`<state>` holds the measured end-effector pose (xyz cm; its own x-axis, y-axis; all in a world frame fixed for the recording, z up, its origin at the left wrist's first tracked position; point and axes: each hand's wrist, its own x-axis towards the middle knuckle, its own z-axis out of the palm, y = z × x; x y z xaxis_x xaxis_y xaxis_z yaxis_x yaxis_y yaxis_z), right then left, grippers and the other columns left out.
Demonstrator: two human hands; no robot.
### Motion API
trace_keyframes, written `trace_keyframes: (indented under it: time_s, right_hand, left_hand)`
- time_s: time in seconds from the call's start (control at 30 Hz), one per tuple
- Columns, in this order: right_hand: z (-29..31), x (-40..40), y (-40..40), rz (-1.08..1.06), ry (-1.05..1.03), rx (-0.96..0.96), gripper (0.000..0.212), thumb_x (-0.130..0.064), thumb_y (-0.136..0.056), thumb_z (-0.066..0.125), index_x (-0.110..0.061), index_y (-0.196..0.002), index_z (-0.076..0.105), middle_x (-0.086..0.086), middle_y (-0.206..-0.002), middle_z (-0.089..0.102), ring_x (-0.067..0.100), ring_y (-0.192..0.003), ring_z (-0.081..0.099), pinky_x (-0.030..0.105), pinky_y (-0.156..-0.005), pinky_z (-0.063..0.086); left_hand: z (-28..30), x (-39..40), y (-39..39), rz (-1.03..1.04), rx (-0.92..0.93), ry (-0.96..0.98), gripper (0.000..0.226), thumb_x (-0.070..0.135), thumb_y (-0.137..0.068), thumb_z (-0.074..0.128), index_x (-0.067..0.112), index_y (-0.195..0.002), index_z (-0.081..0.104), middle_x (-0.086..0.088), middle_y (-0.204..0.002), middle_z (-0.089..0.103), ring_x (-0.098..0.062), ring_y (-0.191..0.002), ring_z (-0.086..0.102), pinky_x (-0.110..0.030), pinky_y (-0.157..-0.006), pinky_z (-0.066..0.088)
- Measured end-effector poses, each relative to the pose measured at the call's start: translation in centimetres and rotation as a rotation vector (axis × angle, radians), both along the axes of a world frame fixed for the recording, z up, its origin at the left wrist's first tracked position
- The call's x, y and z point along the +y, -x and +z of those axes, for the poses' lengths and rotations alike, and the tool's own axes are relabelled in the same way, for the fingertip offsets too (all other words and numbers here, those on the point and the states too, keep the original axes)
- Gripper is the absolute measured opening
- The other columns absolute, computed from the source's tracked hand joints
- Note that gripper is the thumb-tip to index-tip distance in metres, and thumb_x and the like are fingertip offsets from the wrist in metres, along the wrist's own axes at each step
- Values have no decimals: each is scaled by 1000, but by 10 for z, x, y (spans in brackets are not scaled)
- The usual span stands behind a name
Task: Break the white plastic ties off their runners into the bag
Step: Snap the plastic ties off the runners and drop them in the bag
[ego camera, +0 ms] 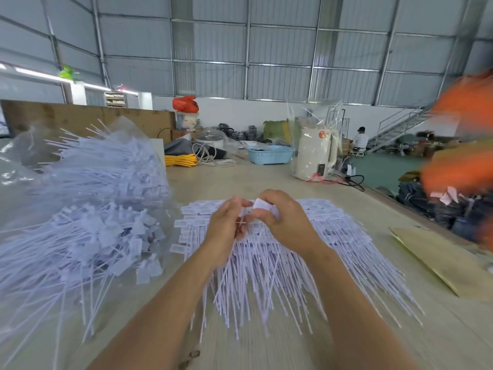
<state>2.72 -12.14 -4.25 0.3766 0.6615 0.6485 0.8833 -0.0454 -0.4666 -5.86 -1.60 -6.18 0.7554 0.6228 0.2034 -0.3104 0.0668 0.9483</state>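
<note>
Both hands pinch one tie's tag: left hand [226, 222] should steady the runner [246, 222] while right hand [282, 214] twists sharply toward the bag [88, 209] at the table's [266, 180] left edge.

A big shed of grey corrugated metal wall panels [213, 44] on steel framing, a low white wall [240, 110] below, green floor [384, 166] at right by a grey metal staircase [400, 129], a brown wooden board [80, 116] at left, a pale wooden tabletop [253, 180] up front.
</note>
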Motion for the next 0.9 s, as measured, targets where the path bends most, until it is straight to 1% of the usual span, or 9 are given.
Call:
trace_keyframes:
  time_s: [0.07,0.17,0.27,0.33,0.37,0.47,0.57,0.67,0.9]
  right_hand:
    - [-1,0,1,23,-10,81,22,-13,-83,67,-18,-99,53,-1,-92,50,7,-80,48,11,-68,36]
    - [-5,-3,1,7,17,104,35,-5,-80,65,-14,-110,50,2,-105,46,9,-86,46,3,-70,35]
    - [-5,-6,0,-55,111,126,40,-19,-80,70,-11,-115,52,2,-105,49,14,-91,49,16,-73,39]
    - [-3,-9,-1,-73,213,132,28,-29,-84,66,-7,-100,61,5,-94,59,17,-82,56,33,-74,44]
    - [-1,-11,-1,-39,244,145,24,-29,-87,63,-5,-88,64,6,-83,62,15,-73,58,34,-71,46]
    - [2,-15,-2,93,191,212,28,-18,-93,57,-11,-66,61,3,-64,58,1,-50,52,17,-57,41]
    - [3,-16,0,134,151,223,35,-13,-95,52,-13,-61,57,-2,-60,56,4,-55,48,16,-59,36]
    - [2,-15,-1,145,137,254,41,-11,-97,47,-16,-57,50,-16,-45,51,-2,-46,45,9,-52,32]
    - [0,-12,0,100,64,200,38,-1,-91,52,-15,-56,49,-8,-51,44,0,-47,42,11,-53,33]
  left_hand:
    - [2,-10,-4,-112,34,-39,42,53,-89,47,14,-87,62,2,-58,57,-9,-47,43,-21,-44,31]
    - [-1,-20,-7,-52,22,-177,31,39,-89,59,9,-83,60,-2,-59,60,-13,-48,48,-24,-46,36]
    - [-4,-18,-6,75,-7,-196,18,21,-94,57,12,-79,59,-7,-60,60,-14,-47,52,-26,-47,42]
    - [-3,-17,-6,123,-33,-213,19,18,-95,56,16,-76,58,-1,-55,59,-12,-45,52,-23,-45,44]
    - [-1,-16,-5,144,-46,-216,20,17,-95,56,16,-75,58,1,-52,58,-10,-43,50,-22,-43,42]
    - [1,-16,-3,147,-62,-186,19,18,-94,56,13,-76,58,-3,-53,53,-7,-40,44,-19,-40,36]
    - [3,-18,0,81,-49,-137,19,22,-93,59,10,-79,58,-3,-53,52,-7,-36,38,-16,-37,30]
    - [6,-20,3,72,-23,-167,19,22,-93,59,12,-77,57,-8,-59,51,-4,-34,36,-15,-36,29]
    - [12,-17,6,4,58,-97,19,25,-93,59,10,-82,55,-15,-69,49,-6,-33,30,-14,-36,25]
